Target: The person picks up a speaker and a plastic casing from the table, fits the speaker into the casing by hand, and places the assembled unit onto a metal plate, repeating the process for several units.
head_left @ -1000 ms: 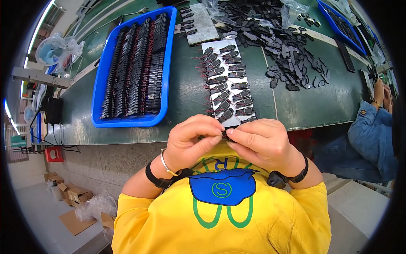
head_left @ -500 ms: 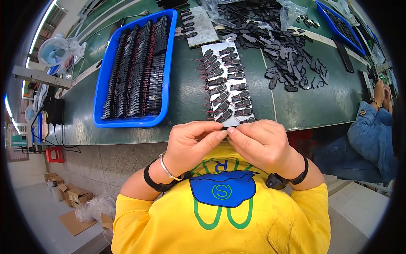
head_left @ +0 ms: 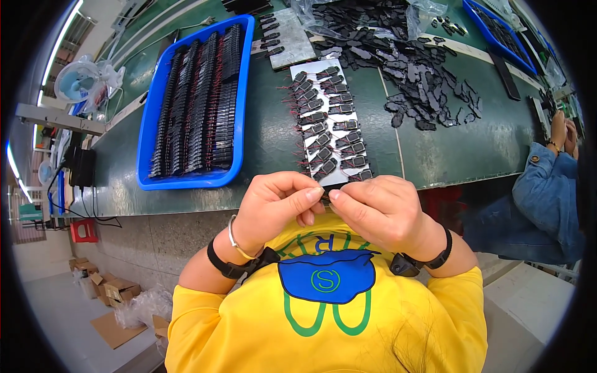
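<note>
Both hands meet just in front of the table edge, at the near end of a white board (head_left: pixel 330 117). The fingers of my left hand (head_left: pixel 273 204) are closed in a pinch, thumb against forefinger. Facing it, my right hand (head_left: pixel 387 210) also pinches, its fingertips almost touching the left ones. Between them shows a small black part (head_left: pixel 326 194), mostly covered by the fingertips. On the board lie two columns of small black rectangular modules (head_left: pixel 319 128) with thin red wires.
A blue tray (head_left: pixel 243 118) packed with rows of black parts with red wires stands at left. Flat black pieces (head_left: pixel 429 93) are heaped at back right, beside a grey metal plate (head_left: pixel 292 46). At far right a co-worker's hand (head_left: pixel 559 132) and denim sleeve show.
My left hand's lower fingers have curled in beneath the thumb, and its fingertips sit slightly further left. The right hand still pinches. The whole view has shifted a little.
</note>
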### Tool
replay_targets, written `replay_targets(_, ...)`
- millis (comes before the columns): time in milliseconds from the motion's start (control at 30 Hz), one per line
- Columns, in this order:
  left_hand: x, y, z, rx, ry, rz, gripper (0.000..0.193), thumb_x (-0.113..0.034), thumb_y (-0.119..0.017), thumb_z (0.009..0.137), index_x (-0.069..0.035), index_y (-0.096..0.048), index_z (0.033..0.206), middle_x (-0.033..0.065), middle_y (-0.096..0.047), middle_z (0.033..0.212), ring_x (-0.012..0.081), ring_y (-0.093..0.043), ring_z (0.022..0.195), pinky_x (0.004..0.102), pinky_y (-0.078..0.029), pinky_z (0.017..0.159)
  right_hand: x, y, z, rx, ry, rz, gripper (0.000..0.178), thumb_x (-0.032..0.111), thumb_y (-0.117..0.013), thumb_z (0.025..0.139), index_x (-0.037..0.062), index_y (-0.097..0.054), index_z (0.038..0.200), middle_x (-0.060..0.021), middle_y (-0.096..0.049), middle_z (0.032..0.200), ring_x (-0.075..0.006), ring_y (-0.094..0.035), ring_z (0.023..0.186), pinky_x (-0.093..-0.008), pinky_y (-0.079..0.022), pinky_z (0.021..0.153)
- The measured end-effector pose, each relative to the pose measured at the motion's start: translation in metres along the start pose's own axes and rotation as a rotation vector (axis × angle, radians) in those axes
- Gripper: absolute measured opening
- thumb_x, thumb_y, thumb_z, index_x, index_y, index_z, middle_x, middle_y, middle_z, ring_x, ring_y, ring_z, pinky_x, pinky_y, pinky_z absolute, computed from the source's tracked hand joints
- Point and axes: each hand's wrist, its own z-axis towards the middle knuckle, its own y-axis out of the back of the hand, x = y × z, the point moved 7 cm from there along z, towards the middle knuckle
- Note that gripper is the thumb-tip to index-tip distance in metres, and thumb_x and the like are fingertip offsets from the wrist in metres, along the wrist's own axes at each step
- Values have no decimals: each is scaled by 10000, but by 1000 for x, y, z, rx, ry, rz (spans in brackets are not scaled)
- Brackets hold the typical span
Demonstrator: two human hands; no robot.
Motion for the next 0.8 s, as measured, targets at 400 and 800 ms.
replay_targets(400, -1, 13, 0, 84, 50, -51, 96, -64, -609, 878, 28, -637, 880, 97, -666, 744, 101, -597, 578, 211, -492, 552, -35, 46, -8, -73, -126, 100, 263, 99, -753, 718, 5, -648, 941, -76, -640, 776, -207, -605, 589, -280, -480, 526)
replay_targets(800, 5, 24, 1, 84, -4, -46, 88, -54, -620, 872, 31, -639, 868, 110, -667, 746, 110, -602, 584, 226, -507, 557, -134, 29, -28, 212, -763, -619, 268, 216, -723, 739, 20, -627, 895, -120, -624, 780, -302, -618, 675, -369, -509, 615)
